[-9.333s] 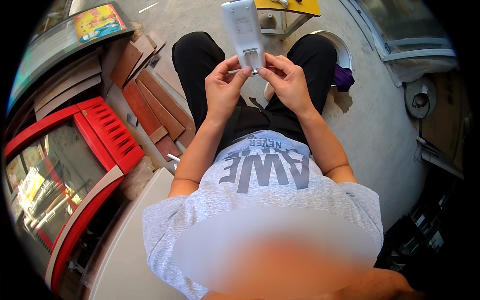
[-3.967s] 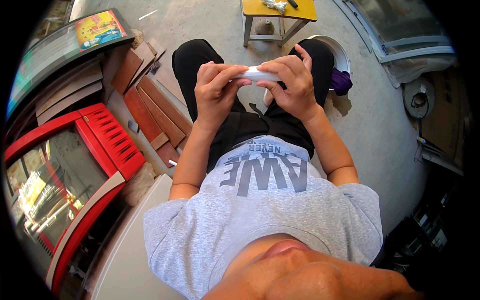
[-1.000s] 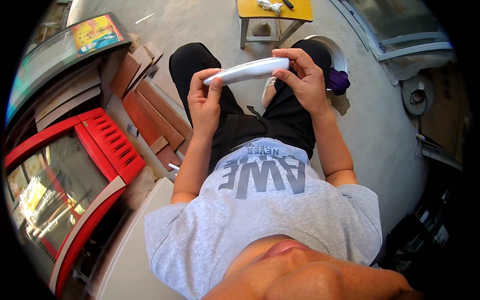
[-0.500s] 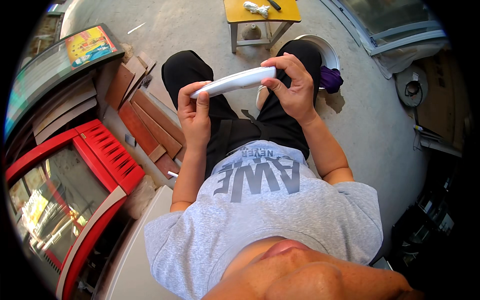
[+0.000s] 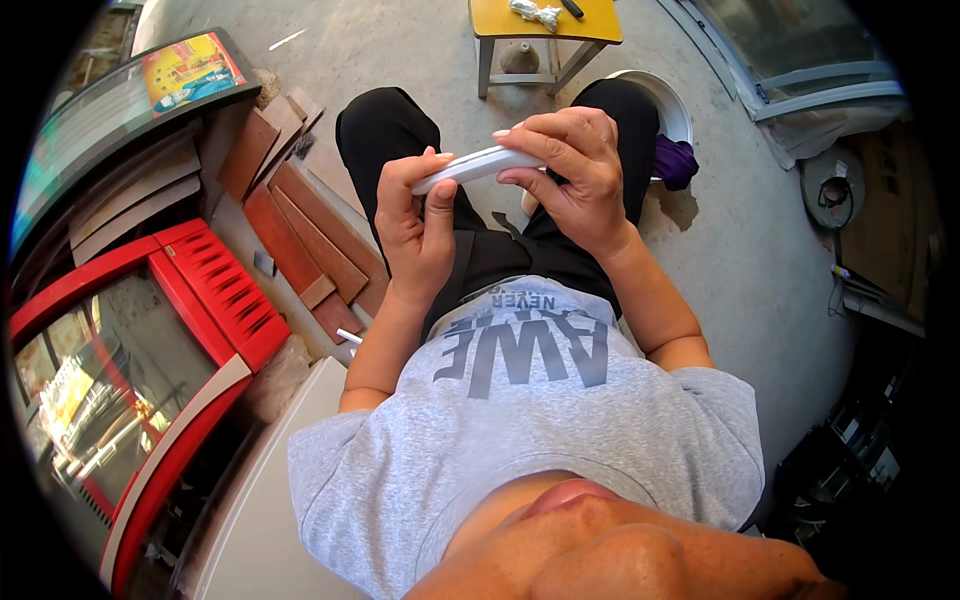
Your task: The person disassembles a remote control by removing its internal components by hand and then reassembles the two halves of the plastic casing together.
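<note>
A long, slim white plastic object (image 5: 470,168) is held up above my lap, seen nearly edge-on with a thin seam along its side. Its kind does not show. My left hand (image 5: 415,220) pinches the left end between thumb and fingers. At the right end, my right hand (image 5: 580,175) grips it with the thumb below and fingers on top, hiding that end. The object tilts a little, its right side farther from me. Beneath it are my knees in black trousers.
Ahead stands a yellow-topped stool (image 5: 490,22) bearing a crumpled white thing (image 5: 535,13) and a black-handled item (image 5: 572,8). A white basin (image 5: 677,108) with purple cloth (image 5: 675,163) sits by my right knee. Brown boards (image 5: 300,235) and a red-framed glass cabinet (image 5: 235,290) are left.
My hands have come closer together. The right hand has shifted inward and covers more of the white object, so less of it shows. The view has shifted slightly.
</note>
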Available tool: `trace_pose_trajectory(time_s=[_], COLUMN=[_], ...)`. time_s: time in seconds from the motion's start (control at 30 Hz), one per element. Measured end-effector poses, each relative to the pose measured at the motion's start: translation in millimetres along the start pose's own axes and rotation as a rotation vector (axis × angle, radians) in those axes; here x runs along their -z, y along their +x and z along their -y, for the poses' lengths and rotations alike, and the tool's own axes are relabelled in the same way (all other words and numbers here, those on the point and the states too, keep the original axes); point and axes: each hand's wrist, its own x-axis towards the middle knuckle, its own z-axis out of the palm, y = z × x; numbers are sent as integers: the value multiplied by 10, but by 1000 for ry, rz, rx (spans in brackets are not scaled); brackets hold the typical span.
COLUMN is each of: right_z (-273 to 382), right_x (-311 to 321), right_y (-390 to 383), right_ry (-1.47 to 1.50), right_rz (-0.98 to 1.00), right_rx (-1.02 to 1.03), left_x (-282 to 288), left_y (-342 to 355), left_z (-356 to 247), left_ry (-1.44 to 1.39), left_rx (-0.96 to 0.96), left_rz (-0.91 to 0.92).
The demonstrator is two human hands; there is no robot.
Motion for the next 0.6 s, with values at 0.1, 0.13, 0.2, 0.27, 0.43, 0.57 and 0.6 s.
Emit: trace_pose_trajectory(time_s=[0.1, 0.13, 0.2, 0.27, 0.43, 0.57, 0.6], right_z=[10, 12, 19, 15, 31, 24, 20], right_x=[-8, -11, 6, 21, 28, 32, 29], right_y=[4, -2, -20, -28, -6, -7, -13], right_ry=[-8, -13, -19, -33, -100, -135, -135], right_rz=[7, 11, 4, 7, 6, 20, 21], right_rx=[-2, -9, -26, -20, 38, 53, 54], left_x=[24, 36, 66, 57, 73, 53, 47], left_y=[22, 38, 79, 86, 41, 62, 68], left_z=[-17, -35, -112, -220, -143, -179, -192], left_ry=[33, 70, 147, 180, 136, 239, 270], left_rx=[-34, -44, -61, 53, 60, 37, 22], left_rz=[7, 40, 102, 119, 118, 106, 104])
